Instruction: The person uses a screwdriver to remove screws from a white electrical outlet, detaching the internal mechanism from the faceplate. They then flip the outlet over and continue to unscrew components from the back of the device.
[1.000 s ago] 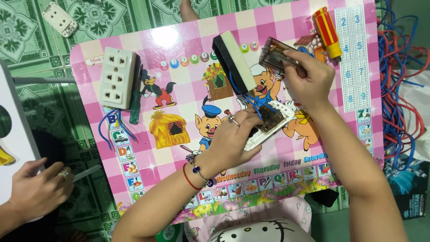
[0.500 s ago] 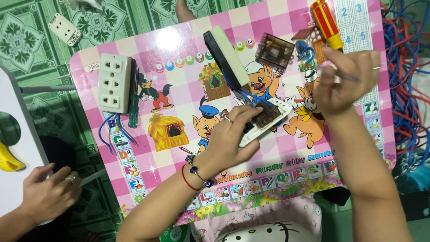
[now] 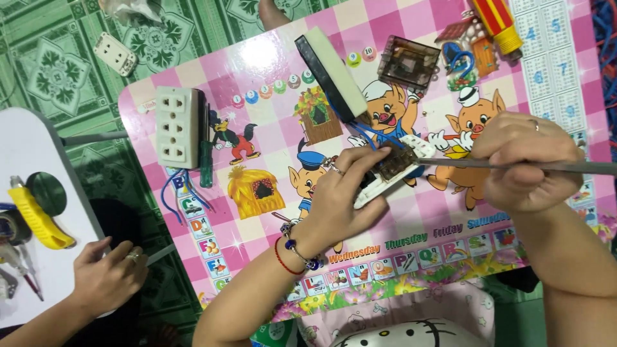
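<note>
Since half a second ago, the right hand [image 3: 524,164] has swung down from the upper edge of the pink checkered cartoon-printed table [image 3: 270,58] and now lies level with the left, closed in a fist around the grey handle of a long thin metal tool [image 3: 546,167] whose tip points left at the white plastic socket base with a brown terminal block [image 3: 392,170]. The left hand [image 3: 344,199] presses down on that base near the middle of the table, fingers curled over its lower end, gripping it. Blue wires [image 3: 373,132] run from the base up to a black and cream socket cover [image 3: 331,74] standing on edge. Just above sits a clear brown plastic box [image 3: 411,62], and a red and yellow screwdriver handle [image 3: 496,22] lies at the top right. A white three-outlet socket [image 3: 177,126] rests at the table's left edge beside a green screwdriver [image 3: 205,160]. At lower left, another person's hand [image 3: 109,276] holds a thin tool.
</note>
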